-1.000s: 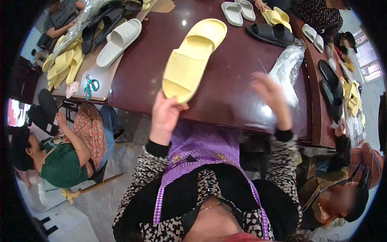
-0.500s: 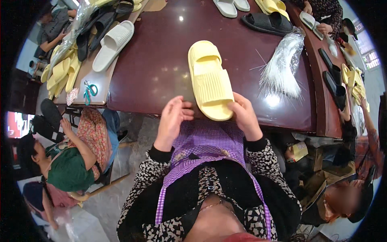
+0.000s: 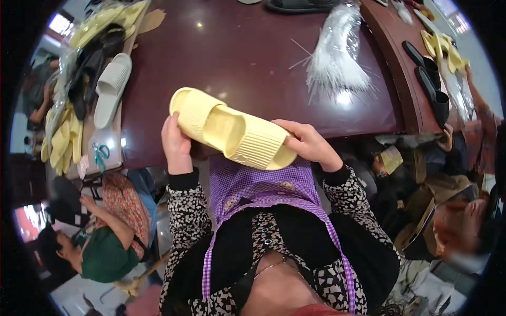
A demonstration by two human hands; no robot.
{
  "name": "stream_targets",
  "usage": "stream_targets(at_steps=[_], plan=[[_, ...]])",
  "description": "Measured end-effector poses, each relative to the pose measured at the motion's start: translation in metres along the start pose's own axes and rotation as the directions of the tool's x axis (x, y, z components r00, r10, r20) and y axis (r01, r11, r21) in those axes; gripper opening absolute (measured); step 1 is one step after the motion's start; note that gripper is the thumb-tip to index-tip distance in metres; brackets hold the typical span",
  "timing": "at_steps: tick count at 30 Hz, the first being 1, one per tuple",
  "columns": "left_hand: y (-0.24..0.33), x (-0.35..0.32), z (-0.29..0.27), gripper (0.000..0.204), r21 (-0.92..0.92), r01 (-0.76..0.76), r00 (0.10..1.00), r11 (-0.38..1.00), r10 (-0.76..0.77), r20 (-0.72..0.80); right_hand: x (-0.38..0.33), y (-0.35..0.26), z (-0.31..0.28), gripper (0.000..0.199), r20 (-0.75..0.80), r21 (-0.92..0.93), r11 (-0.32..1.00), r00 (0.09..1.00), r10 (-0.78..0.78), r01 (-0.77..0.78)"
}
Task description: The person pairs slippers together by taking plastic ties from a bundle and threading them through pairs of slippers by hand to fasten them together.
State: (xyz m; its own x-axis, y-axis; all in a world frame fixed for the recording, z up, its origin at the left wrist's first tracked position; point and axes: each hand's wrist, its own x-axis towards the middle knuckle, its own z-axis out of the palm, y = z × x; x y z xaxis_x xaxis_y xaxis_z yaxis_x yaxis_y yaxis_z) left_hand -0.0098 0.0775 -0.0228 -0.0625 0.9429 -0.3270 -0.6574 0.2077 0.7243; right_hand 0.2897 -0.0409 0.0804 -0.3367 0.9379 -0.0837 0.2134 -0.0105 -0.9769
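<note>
Holding: yellow footwear, slantwise over the near edge of the worktop; my left hand and right hand each pinching one end. Step, seemingly: positioning; next move calls for both grips steady.

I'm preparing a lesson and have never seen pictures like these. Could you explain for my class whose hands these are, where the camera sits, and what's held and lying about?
There is no machine here: the hands belong to a person. A fisheye camera on their head looks down, so straight edges bend near the rim. The left hand grips one end of the yellow slippers, seemingly a pair fitted together; the right hand grips the other. Beyond, on the dark red table, lie white strands partly in clear wrap. At the left are a white slipper and scissors.
</note>
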Motion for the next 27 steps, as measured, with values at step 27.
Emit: stream_targets(at_steps=[27], plan=[[0.030, -0.035, 0.076, 0.031, 0.489, -0.562, 0.827, 0.667, 0.434, 0.357, 0.024, -0.034, -0.095, 0.028, -0.513, -0.672, 0.708, 0.553, -0.656, 0.217]])
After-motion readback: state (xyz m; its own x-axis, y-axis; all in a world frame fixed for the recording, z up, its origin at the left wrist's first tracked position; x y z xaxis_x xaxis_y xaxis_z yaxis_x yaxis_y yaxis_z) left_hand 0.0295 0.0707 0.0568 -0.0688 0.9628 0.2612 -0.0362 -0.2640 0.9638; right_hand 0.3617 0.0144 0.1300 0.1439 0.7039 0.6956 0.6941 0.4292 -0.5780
